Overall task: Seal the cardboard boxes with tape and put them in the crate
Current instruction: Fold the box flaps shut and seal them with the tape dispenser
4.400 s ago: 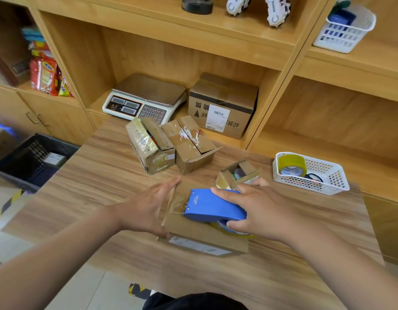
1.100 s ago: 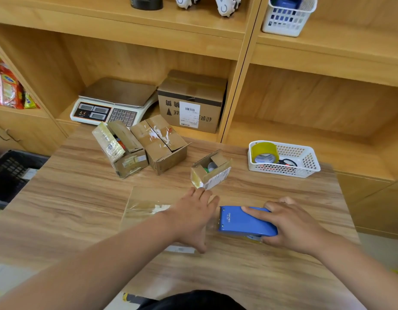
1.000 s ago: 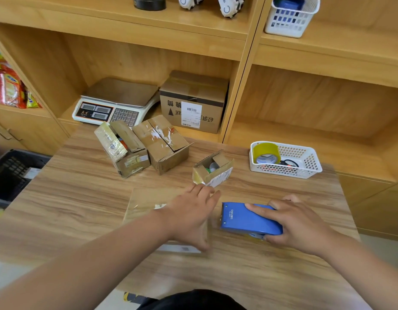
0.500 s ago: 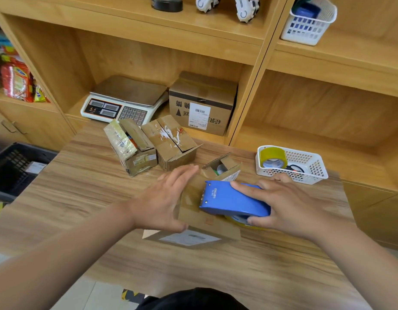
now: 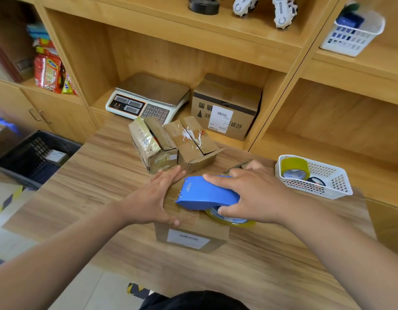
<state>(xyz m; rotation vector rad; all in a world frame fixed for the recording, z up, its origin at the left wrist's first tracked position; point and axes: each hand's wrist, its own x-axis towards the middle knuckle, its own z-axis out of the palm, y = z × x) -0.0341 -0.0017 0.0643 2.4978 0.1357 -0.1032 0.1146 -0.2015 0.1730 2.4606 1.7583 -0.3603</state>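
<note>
A cardboard box (image 5: 191, 236) with a white label on its near side stands on the wooden table (image 5: 99, 189). My left hand (image 5: 153, 198) lies flat on its top, fingers straight. My right hand (image 5: 249, 193) grips a blue tape dispenser (image 5: 204, 193) with a yellowish tape roll, held over the right part of the box top. Two more small boxes (image 5: 173, 142) stand behind, flaps loose. A third small open box is mostly hidden behind my right hand. A black crate (image 5: 30, 157) sits low at the left.
A white basket (image 5: 327, 182) with a tape roll and scissors sits at the table's right. On the shelf behind are a weighing scale (image 5: 146, 101) and a larger labelled box (image 5: 224, 108). Snack packets fill the left shelf.
A second ago the box lay flat with my left hand pressing it and the dispenser at its right end. It now stands upright, and the dispenser rests over its top.
</note>
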